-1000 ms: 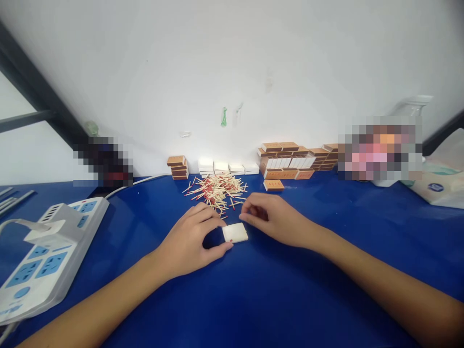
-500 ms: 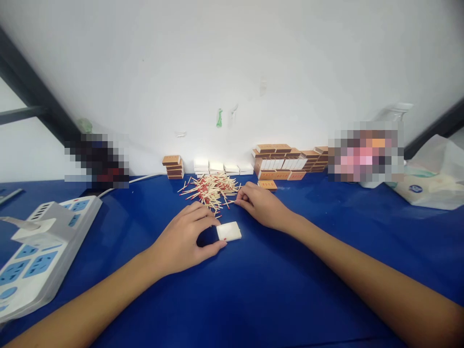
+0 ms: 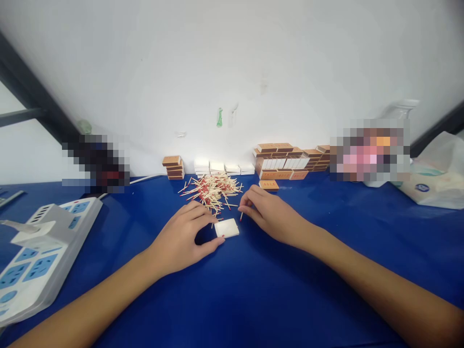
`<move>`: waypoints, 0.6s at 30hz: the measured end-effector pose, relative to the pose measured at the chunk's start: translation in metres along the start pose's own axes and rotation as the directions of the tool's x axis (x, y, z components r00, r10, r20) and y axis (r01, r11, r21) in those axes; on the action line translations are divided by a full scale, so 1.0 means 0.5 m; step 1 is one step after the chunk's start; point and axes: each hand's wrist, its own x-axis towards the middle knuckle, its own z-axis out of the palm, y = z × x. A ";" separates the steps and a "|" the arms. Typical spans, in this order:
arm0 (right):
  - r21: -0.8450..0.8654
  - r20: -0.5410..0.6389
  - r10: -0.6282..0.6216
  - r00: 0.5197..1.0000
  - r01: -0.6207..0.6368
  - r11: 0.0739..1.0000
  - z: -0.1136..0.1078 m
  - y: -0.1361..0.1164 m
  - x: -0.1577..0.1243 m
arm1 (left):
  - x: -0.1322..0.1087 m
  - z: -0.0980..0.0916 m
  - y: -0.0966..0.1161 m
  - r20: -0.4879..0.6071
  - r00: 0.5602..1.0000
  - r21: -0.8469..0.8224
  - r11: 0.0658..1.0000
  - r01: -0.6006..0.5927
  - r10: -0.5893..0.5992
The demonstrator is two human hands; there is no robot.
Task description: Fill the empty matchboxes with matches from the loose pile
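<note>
My left hand has its thumb and fingers around the left end of a small white matchbox tray lying on the blue tabletop. A spot of red shows in the tray near my thumb. To the right of it, my right hand pinches a single match, its red head pointing down. Just beyond both hands spreads a loose pile of red-tipped matches. One closed orange-brown matchbox lies behind my right hand.
White trays stand in a row against the wall. Stacked matchboxes are at the back right, a smaller stack at the back left. A power strip sits at left, a tissue pack at far right. Two areas are blurred.
My right hand has drawn back slightly from the pile with the match, which has swung from lying sideways to pointing head down. My left hand stays at the tray.
</note>
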 end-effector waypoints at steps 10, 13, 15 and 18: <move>0.178 0.243 -0.094 0.965 0.051 0.983 -0.046 0.033 -0.014 | 0.000 -0.004 0.001 0.007 1.000 -0.002 1.000 -0.019 0.019; 0.199 0.253 -0.085 0.964 0.034 0.979 -0.035 0.035 -0.011 | 0.001 -0.004 -0.001 0.004 1.000 -0.015 1.000 -0.018 0.018; 0.189 0.241 -0.068 0.968 0.022 0.982 -0.028 0.033 -0.010 | 0.001 -0.005 -0.001 -0.001 1.000 -0.017 1.000 -0.018 0.018; 0.182 0.208 -0.072 0.976 0.034 0.983 -0.021 0.030 -0.010 | 0.000 -0.007 0.001 0.002 1.000 -0.003 1.000 -0.016 0.016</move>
